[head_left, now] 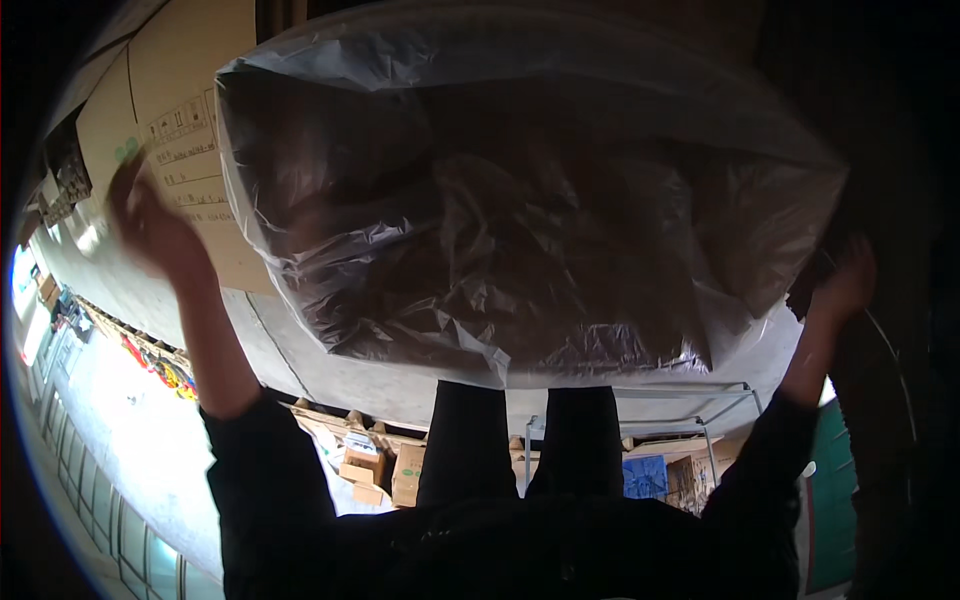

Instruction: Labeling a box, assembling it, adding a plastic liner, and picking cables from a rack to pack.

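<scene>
A large clear plastic bag (pixel 560 230), wrinkled and spread wide, fills the middle of the view in front of me. Beyond its left edge my left hand (pixel 160 225) is raised, slightly blurred, with the fingers apart and nothing visible in them. My right hand (pixel 845 285) is by the bag's right edge, in shadow; its fingers are too dark and smeared to read, and whether it touches the plastic cannot be made out. Behind my left hand and the bag stands a big cardboard panel (pixel 185 60) with printed marks.
Dark brown cardboard (pixel 880 440) rises along the right side, with a thin pale strand curving over it. Below are a metal frame (pixel 660 398), small cardboard boxes (pixel 408 474) and a blue item (pixel 645 477). Red and yellow things lie along the left wall.
</scene>
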`<state>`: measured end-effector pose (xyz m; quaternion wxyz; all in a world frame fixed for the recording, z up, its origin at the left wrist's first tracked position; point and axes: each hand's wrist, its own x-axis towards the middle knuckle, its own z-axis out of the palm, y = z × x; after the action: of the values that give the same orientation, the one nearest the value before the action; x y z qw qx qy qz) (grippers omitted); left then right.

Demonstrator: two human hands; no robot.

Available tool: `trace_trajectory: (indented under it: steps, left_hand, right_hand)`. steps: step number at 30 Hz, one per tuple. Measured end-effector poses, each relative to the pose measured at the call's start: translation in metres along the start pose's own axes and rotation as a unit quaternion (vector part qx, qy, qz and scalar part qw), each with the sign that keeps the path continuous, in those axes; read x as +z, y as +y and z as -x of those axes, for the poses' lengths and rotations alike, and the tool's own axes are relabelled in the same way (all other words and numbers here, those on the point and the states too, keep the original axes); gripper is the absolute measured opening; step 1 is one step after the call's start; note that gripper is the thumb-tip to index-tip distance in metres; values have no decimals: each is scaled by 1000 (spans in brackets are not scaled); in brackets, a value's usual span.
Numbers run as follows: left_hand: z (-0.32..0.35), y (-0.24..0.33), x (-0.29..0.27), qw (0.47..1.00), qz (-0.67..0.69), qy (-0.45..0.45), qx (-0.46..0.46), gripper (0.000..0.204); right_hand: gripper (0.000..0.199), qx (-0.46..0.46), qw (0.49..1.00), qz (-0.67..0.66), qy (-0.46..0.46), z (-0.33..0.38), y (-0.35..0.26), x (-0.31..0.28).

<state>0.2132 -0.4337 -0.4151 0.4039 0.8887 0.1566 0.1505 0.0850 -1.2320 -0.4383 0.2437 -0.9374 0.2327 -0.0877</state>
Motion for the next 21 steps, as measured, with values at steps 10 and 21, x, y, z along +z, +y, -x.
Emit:
trace_trajectory:
  steps: [10,21]
  left_hand:
    - [202,-46,177,806,-181,-534,178,45]
    - [173,-53,223,803,-293,-433,286,44]
  right_hand:
    - [44,-136,856,246,-434,129,-198,221]
    - [71,-99,755,111,-639,112,-165,264]
